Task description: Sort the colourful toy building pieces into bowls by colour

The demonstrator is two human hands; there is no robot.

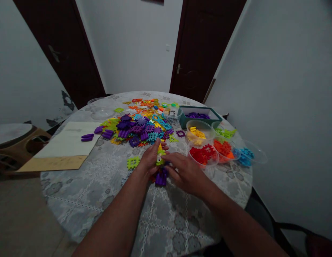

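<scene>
My left hand (150, 156) is closed around a small bunch of yellow and lime-green plastic building pieces (160, 157), held a little above the table. From the other side my right hand (186, 172) reaches in, its fingertips pinched at the lower end of that bunch. Purple ribbed building pieces (160, 177) lie just below my hands, partly hidden by them. To the left of my left hand lies a flat lime-green square piece (133, 163). Beyond both hands spreads a large mixed heap of building pieces (139, 125), mostly purple, blue, lime, orange and yellow.
Clear tubs to the right hold yellow pieces (197, 133), red pieces (203, 154), orange pieces (222, 146) and blue pieces (245, 156). Behind them stands a teal-rimmed box (183, 120) with purple pieces. A cardboard sheet (51, 163) overhangs the round table's left edge.
</scene>
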